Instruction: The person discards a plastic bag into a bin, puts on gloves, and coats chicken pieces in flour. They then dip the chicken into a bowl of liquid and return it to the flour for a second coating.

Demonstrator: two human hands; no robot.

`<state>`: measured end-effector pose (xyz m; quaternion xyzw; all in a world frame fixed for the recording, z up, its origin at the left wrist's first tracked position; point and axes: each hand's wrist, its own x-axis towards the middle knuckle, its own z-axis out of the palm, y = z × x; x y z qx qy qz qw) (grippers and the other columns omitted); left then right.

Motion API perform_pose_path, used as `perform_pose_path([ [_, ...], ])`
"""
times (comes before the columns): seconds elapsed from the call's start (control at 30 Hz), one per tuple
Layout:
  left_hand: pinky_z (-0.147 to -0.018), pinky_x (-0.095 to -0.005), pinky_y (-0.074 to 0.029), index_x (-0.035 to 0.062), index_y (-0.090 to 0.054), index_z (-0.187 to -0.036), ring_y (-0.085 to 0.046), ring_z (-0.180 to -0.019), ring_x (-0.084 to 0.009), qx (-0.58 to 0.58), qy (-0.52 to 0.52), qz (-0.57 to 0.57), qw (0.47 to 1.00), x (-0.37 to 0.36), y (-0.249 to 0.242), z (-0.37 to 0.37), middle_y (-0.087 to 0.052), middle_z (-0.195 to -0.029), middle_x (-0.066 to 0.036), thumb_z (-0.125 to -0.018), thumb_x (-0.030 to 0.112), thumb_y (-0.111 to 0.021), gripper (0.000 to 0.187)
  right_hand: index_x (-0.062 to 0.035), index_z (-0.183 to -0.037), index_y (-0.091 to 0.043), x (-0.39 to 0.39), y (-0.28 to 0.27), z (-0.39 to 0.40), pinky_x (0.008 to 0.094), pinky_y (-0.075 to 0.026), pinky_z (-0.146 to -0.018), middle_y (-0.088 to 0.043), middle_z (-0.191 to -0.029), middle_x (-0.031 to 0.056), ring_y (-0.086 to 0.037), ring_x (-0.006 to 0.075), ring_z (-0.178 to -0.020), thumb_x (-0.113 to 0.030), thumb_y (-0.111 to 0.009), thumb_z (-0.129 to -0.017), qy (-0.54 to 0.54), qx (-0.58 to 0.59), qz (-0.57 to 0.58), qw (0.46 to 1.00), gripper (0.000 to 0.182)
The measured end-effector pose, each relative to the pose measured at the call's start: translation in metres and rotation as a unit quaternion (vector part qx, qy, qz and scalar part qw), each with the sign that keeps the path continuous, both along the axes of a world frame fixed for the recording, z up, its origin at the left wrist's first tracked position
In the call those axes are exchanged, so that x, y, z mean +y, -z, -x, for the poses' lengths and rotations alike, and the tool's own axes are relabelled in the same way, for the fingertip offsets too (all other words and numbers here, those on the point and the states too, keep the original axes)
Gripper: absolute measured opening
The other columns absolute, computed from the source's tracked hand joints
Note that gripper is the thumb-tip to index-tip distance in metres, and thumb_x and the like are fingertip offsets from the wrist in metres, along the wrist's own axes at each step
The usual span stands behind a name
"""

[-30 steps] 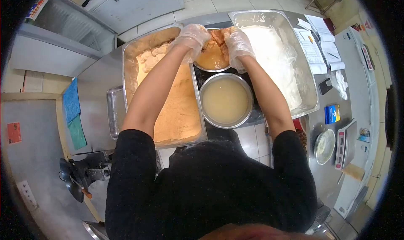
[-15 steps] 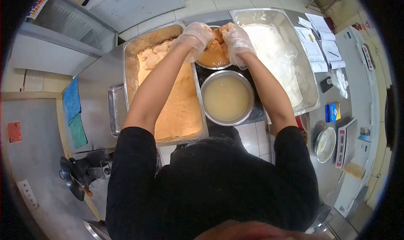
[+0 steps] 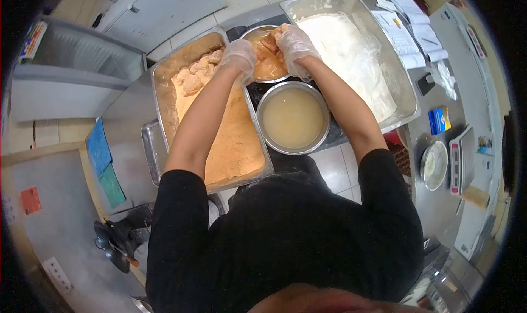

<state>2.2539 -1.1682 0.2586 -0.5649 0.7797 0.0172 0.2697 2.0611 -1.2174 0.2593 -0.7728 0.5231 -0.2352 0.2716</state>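
A metal bowl [image 3: 267,80] of orange-brown liquid with pieces of raw chicken [image 3: 268,45] in it stands between two large trays. My right hand [image 3: 298,45], in a clear plastic glove, is closed on a piece of raw chicken [image 3: 282,34] at the bowl's right rim. Also gloved, my left hand [image 3: 240,56] is at the bowl's left rim, beside the left tray; its fingertips are hidden. The left tray [image 3: 159,88] holds orange-tinted breading [image 3: 233,140] with coated pieces [image 3: 197,74] at its far end.
Nearer my body, a second metal bowl [image 3: 328,127] holds cloudy pale liquid [image 3: 293,118]. At right is a tray [image 3: 403,88] of white flour [image 3: 343,55]. Beyond it lie papers [image 3: 401,38], a phone [image 3: 425,84], a blue box [image 3: 439,120], a small bowl [image 3: 435,166] and a scale [image 3: 462,162].
My left hand has drawn left, away from the bowl's middle, and more of the bowl's contents show. My right hand still grips chicken at the right rim. The whole view has tilted slightly.
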Motion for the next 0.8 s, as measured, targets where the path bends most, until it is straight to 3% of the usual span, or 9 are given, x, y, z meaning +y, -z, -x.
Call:
perform_pose_path([
  [0.07, -0.091, -0.0478, -0.06, 0.0116, -0.081, -0.105, -0.074, -0.107, -0.0382, 0.063, -0.132, 0.039, 0.988, 0.008, -0.012, 0.006, -0.078, -0.111, -0.018, -0.09, 0.02, -0.067, 0.023, -0.0058, -0.108, -0.071, -0.001, 0.001, 0.006, 0.0458, -0.053, -0.095, -0.072, -0.113, 0.0213, -0.067, 0.0413, -0.11, -0.032, -0.061, -0.1, 0.004, -0.009, -0.009, 1.0, 0.029],
  [0.1, -0.091, -0.0478, -0.06, 0.0116, -0.081, -0.105, -0.074, -0.107, -0.0382, 0.06, -0.124, 0.035, 0.99, 0.013, -0.013, 0.008, -0.078, -0.111, -0.018, -0.09, 0.02, -0.067, 0.023, -0.0055, -0.108, -0.07, -0.003, 0.002, 0.006, 0.0448, -0.054, -0.092, -0.073, -0.108, 0.0207, -0.069, 0.0393, -0.104, -0.032, -0.06, -0.101, 0.007, -0.012, 0.004, 1.0, 0.029],
  [0.17, -0.093, -0.0489, -0.059, 0.0071, -0.078, -0.107, -0.073, -0.109, -0.0377, 0.182, -0.198, 0.153, 0.951, 0.019, -0.01, 0.009, -0.076, -0.113, -0.02, -0.093, 0.021, -0.065, 0.024, -0.0052, -0.107, -0.07, -0.005, -0.001, 0.008, 0.0438, -0.056, -0.089, -0.073, -0.104, 0.02, -0.071, 0.0372, -0.098, -0.032, -0.06, -0.101, 0.016, -0.018, 0.017, 1.0, 0.029],
  [0.23, -0.094, -0.0494, -0.059, 0.0061, -0.076, -0.111, -0.073, -0.109, -0.0386, 0.179, -0.207, 0.151, 0.95, 0.019, -0.008, 0.012, -0.076, -0.115, -0.02, -0.093, 0.021, -0.064, 0.026, -0.0066, -0.111, -0.074, -0.006, 0.001, 0.01, 0.0485, -0.054, -0.096, -0.074, -0.112, 0.0225, -0.07, 0.0427, -0.108, -0.038, -0.057, -0.099, 0.024, -0.055, -0.063, 0.996, 0.038],
  [0.4, -0.096, -0.0499, -0.058, 0.0062, -0.073, -0.119, -0.071, -0.113, -0.0397, 0.126, -0.186, 0.106, 0.969, 0.003, -0.007, 0.012, -0.075, -0.117, -0.021, -0.095, 0.02, -0.063, 0.029, -0.005, -0.107, -0.075, -0.005, 0.006, 0.014, 0.0484, -0.056, -0.092, -0.075, -0.107, 0.0231, -0.071, 0.0431, -0.102, -0.036, -0.062, -0.096, 0.04, -0.079, -0.045, 0.995, 0.035],
  [0.5, -0.098, -0.0494, -0.058, 0.0068, -0.072, -0.122, -0.071, -0.117, -0.0386, 0.08, -0.215, 0.08, 0.97, 0.001, -0.011, 0.022, -0.075, -0.121, -0.02, -0.095, 0.02, -0.064, 0.03, -0.0049, -0.106, -0.076, 0.006, -0.011, 0.02, 0.0487, -0.057, -0.09, -0.075, -0.107, 0.0231, -0.072, 0.0433, -0.1, -0.035, -0.066, -0.093, 0.029, -0.061, -0.036, 0.997, 0.034],
  [0.57, -0.099, -0.0493, -0.058, 0.0061, -0.071, -0.124, -0.071, -0.119, -0.0374, 0.114, -0.269, 0.123, 0.948, 0.0, -0.008, 0.027, -0.074, -0.125, -0.019, -0.099, 0.023, -0.061, 0.032, -0.0049, -0.105, -0.076, 0.004, -0.008, 0.021, 0.0489, -0.057, -0.089, -0.075, -0.107, 0.0232, -0.072, 0.0433, -0.1, -0.034, -0.068, -0.092, 0.026, -0.049, -0.033, 0.998, 0.033],
  [0.63, -0.099, -0.0492, -0.058, 0.0062, -0.069, -0.127, -0.071, -0.119, -0.0373, 0.104, -0.255, 0.109, 0.955, 0.0, -0.011, 0.037, -0.073, -0.127, -0.019, -0.1, 0.025, -0.059, 0.034, -0.0039, -0.111, -0.073, 0.0, -0.003, 0.02, 0.048, -0.055, -0.088, -0.074, -0.103, 0.024, -0.072, 0.0417, -0.095, -0.04, -0.058, -0.102, -0.008, -0.011, -0.025, 1.0, 0.04],
  [0.8, -0.098, -0.0482, -0.058, 0.0065, -0.063, -0.135, -0.071, -0.12, -0.0366, 0.107, -0.238, 0.092, 0.961, -0.016, 0.004, 0.042, -0.072, -0.129, -0.02, -0.103, 0.027, -0.054, 0.04, -0.0049, -0.107, -0.073, 0.002, 0.004, 0.018, 0.0478, -0.055, -0.086, -0.074, -0.101, 0.0237, -0.071, 0.0416, -0.094, -0.04, -0.058, -0.102, 0.011, -0.055, -0.03, 0.998, 0.039],
])
